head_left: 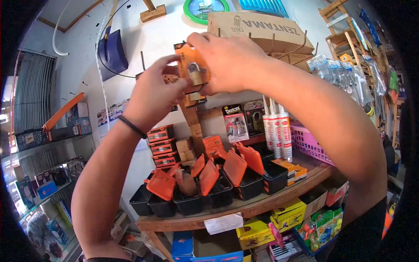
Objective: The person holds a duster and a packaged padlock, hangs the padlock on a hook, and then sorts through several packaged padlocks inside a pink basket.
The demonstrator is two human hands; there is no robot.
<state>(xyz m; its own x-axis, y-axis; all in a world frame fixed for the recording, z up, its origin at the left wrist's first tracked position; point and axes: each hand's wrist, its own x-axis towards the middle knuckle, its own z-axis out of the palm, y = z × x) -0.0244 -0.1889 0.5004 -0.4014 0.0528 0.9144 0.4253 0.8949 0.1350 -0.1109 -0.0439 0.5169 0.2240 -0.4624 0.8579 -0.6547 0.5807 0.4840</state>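
High in front of the wall, an orange card with a brass padlock (pixel 196 75) is between my two hands. My right hand (pixel 233 63) grips the card's upper right side, its thumb and fingers bent round the edge. From the lower left, my left hand (pixel 152 89) closes on it, with fingertips beside the padlock; a dark band circles that wrist. More orange packaging (pixel 194 100) shows just below and behind the card, partly covered by my hands. Whether it hangs on a wall hook cannot be made out.
Below are black bins with orange lids (pixel 235 168) on a wooden shelf (pixel 257 205). White sealant tubes (pixel 286 135) and a pink basket (pixel 307 142) stand right. A cardboard box (pixel 262 30) sits above metal hooks. Glass shelves (pixel 46 198) line the left.
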